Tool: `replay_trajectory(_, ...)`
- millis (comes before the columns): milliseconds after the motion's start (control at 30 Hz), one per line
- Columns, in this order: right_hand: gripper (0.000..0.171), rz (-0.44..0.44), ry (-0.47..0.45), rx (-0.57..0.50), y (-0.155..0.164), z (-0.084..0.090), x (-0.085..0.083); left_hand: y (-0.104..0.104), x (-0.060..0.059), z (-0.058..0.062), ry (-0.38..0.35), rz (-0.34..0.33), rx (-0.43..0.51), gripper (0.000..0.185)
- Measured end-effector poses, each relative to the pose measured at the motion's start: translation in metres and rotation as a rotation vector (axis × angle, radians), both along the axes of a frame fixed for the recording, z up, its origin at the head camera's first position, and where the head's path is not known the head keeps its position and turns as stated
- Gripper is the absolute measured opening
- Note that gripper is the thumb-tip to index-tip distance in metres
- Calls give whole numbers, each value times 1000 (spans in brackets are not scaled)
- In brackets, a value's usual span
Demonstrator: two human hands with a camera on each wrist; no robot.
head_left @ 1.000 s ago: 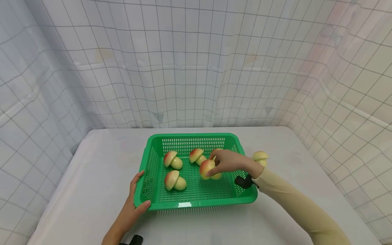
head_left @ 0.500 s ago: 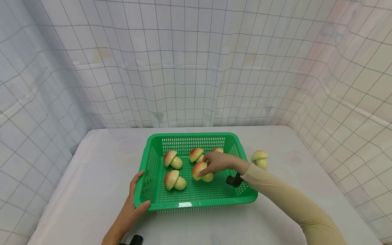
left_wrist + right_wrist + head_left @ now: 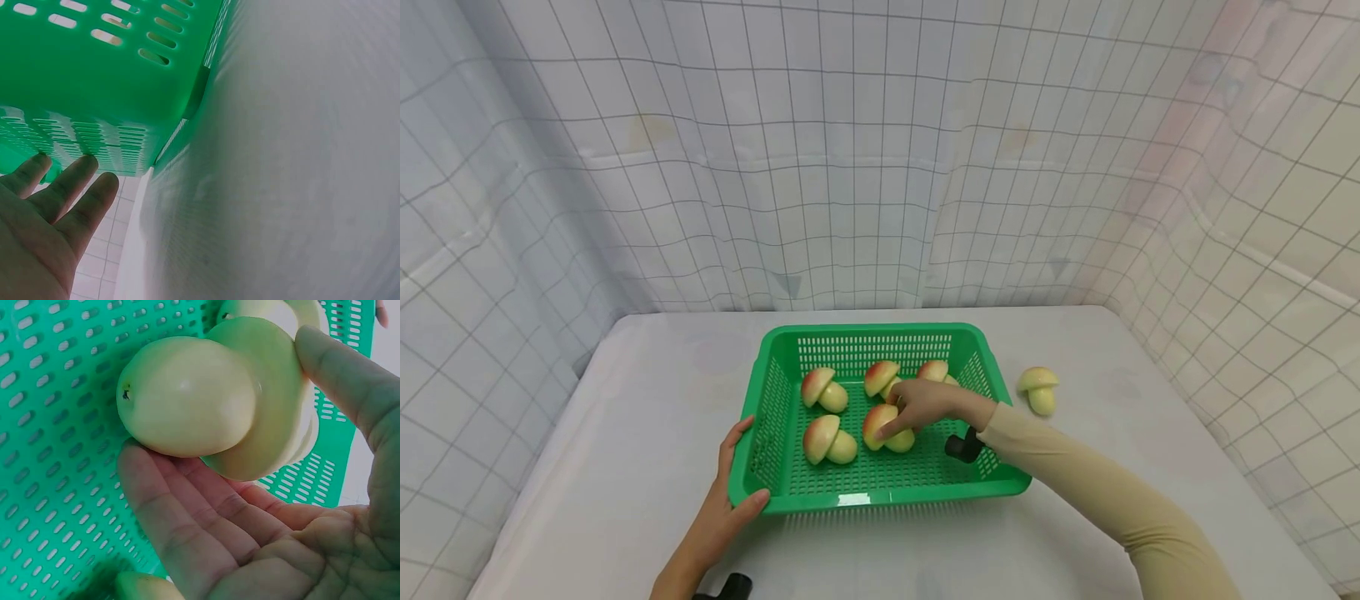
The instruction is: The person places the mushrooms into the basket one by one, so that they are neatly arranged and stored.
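In the head view, the green basket (image 3: 880,502) lies on the white table. My left hand (image 3: 718,510) holds its near left corner, thumb over the front rim. Fingers (image 3: 81,209) of that hand reach along the outer wall in the left wrist view. Inside, my right hand (image 3: 928,402) grips a mushroom (image 3: 901,442) with a glossy yellow stem and a reddish cap. Seen from the right wrist, the thumb is on the cap's side and the other fingers lie along the mushroom (image 3: 187,394), its stem end facing the camera. The hand hides part of the cap.
To the left of the held one lie two more mushrooms, the nearer mushroom (image 3: 829,440) and the farther mushroom (image 3: 823,390). Behind the right hand are another mushroom (image 3: 880,377) and one partly covered mushroom (image 3: 934,372). Outside, right of the basket, sits a mushroom (image 3: 1040,390).
My right hand has moved left and lower in the basket with the mushroom, now beside the near left one. The left hand and the basket have stayed put.
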State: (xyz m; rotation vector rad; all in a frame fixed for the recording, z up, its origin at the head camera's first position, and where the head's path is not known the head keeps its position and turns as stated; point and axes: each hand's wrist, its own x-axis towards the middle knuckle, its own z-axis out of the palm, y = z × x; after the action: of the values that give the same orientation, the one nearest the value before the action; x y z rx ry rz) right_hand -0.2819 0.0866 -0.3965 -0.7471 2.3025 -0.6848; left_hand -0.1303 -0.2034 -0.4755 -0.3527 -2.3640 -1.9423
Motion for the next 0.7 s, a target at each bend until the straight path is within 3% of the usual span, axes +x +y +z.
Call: replay_trajectory(700, 37, -16, -36, -34, 3, -8, 1, 0, -2, 0, -16, 3, -5, 81)
